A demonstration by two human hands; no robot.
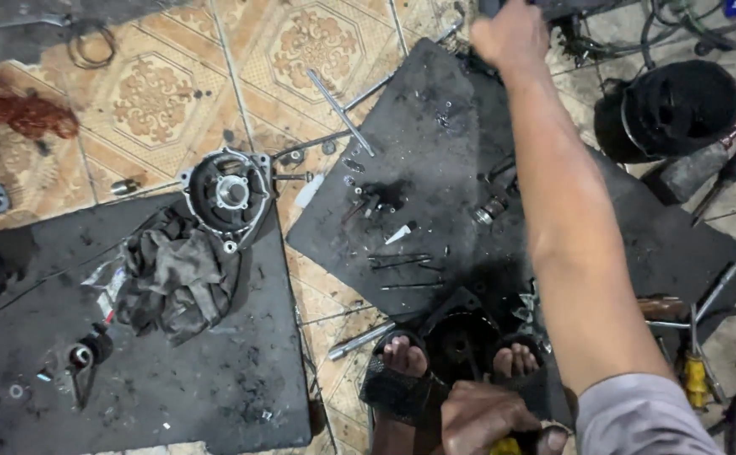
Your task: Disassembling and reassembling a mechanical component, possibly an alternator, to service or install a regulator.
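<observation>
Step in hand, as judged: reaching for a part or tool while the workpiece stays pinned by the feet. Right hand point(511, 34) extended to the top centre of the frame, at the far edge of the dark mat point(435, 168); fingers curled over something dark at the frame edge, grip state not readable, object not identifiable. Left hand point(486, 417) at bottom centre, closed around a yellow-handled tool point(507, 445), tool tip out of view. Round dark motor housing point(461, 341) lying on the floor just above the left hand, clamped between two sandalled feet point(406, 358); loose screws and pins point(402, 261) scattered on the mat above it. Round cover plate point(229, 194) left of centre, resting beside a crumpled grey rag point(174, 278). Next move, by judgement: requires bringing the right hand back to the housing; requires a steady hold by the feet while the tool is applied.
</observation>
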